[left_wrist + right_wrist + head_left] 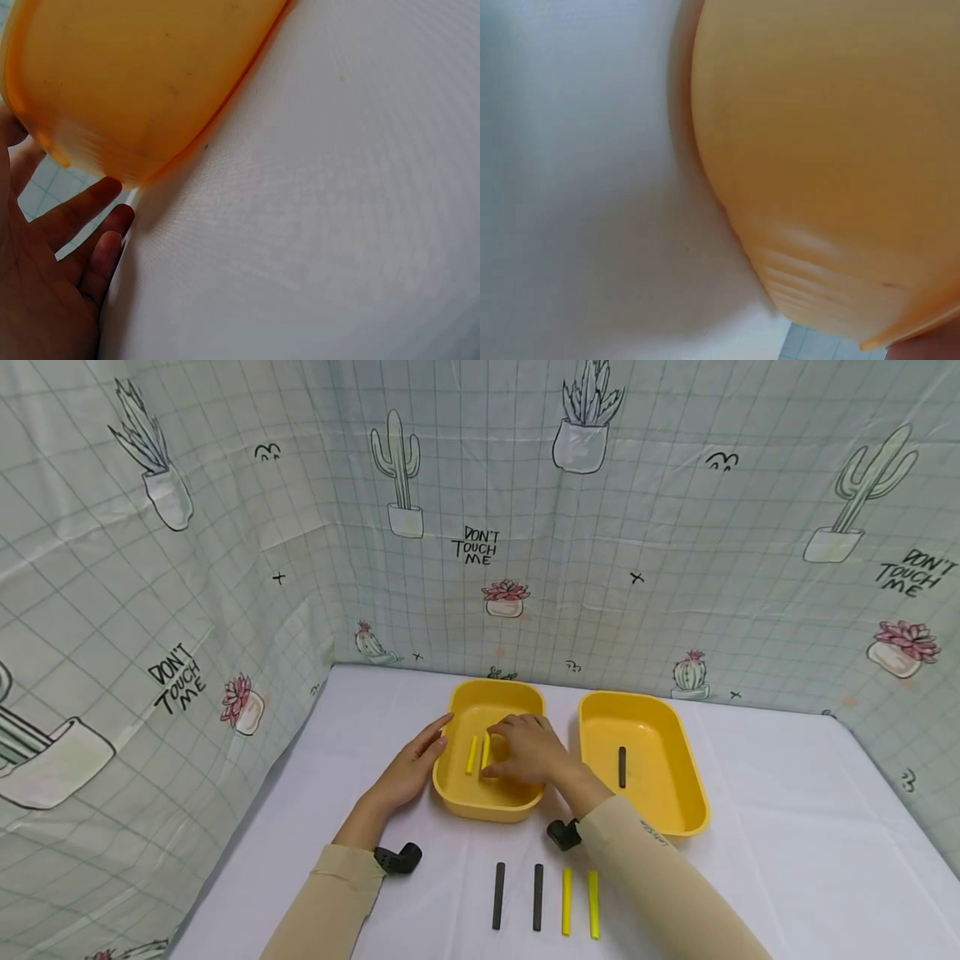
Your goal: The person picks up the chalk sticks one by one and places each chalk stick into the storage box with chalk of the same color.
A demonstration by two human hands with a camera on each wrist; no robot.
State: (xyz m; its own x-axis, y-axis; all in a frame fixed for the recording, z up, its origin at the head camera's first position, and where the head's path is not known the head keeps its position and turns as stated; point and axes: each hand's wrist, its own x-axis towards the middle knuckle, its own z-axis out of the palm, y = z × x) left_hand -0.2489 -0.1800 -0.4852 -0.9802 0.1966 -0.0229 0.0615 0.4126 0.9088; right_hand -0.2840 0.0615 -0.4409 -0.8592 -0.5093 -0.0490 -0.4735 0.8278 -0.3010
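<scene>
The left yellow tray (491, 812) holds two thin yellow sticks. My right hand (531, 750) reaches in over its right side, thumb and fingers curled about the ends of one yellow stick (485, 752). The other yellow stick (471, 755) lies just to the left. Along the tray's left side, my left hand (408, 770) rests with fingers extended; in the left wrist view its fingertips (112, 184) are against the tray wall (142, 90). From the right wrist, the tray's outer wall (832, 150) shows, while the right fingers are mostly hidden.
A second yellow tray (693, 777) stands to the right with one black stick (622, 767) inside. Nearer me, two black sticks (498, 896) and two yellow sticks (567, 902) lie in a row on the white tablecloth (787, 860). Patterned curtain (637, 527) encloses the back and left.
</scene>
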